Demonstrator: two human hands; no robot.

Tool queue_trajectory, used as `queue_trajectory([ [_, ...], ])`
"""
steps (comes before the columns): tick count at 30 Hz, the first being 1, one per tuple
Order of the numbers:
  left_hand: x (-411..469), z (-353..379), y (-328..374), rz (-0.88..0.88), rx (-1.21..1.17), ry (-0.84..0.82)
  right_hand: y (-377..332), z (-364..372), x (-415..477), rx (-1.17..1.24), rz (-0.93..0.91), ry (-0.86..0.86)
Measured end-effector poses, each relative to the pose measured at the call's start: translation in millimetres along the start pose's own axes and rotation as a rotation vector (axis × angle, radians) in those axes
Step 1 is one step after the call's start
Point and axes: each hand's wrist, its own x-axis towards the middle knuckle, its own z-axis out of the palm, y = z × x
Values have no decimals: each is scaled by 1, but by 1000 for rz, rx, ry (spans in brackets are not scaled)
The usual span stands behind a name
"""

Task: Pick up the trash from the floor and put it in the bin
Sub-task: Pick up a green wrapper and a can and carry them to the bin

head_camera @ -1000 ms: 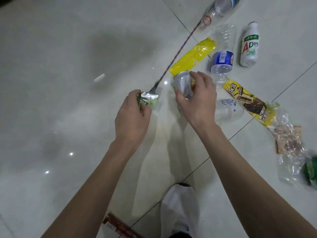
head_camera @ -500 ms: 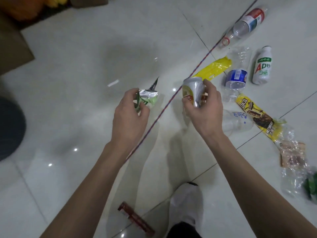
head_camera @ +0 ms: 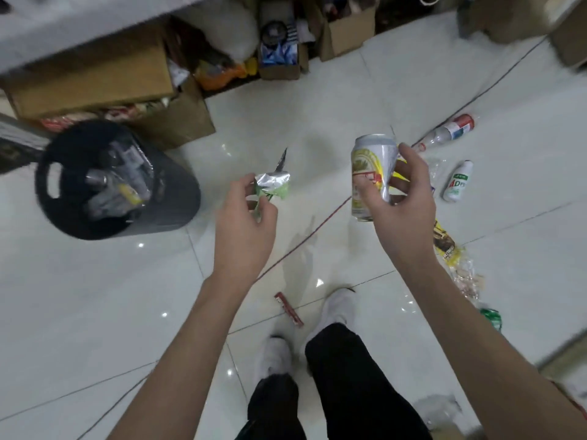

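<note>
Left hand (head_camera: 244, 217) pinches a crumpled foil wrapper (head_camera: 273, 185) mid-frame; right hand (head_camera: 401, 211) grips a dented can (head_camera: 373, 176) right of centre, both lifted, probably for carrying to the dark bin (head_camera: 171, 185) at upper left; bottles and wrappers litter the right edge.

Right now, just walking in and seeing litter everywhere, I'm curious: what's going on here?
A person is clearing trash off the floor. Their left hand pinches a crumpled foil wrapper and their right hand grips a dented can, both held in the air. The black bin stands to their left with trash already inside. A white bottle, a clear bottle and a yellow wrapper lie to their right.
</note>
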Motion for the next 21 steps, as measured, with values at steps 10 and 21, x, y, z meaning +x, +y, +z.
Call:
queue_trajectory([
  [10, -20, -165, 16, -191, -81, 292, -127, 81, -58, 83, 7, -206],
  [21, 43, -294, -108, -334, -34, 307, -122, 247, -127, 43, 111, -313],
])
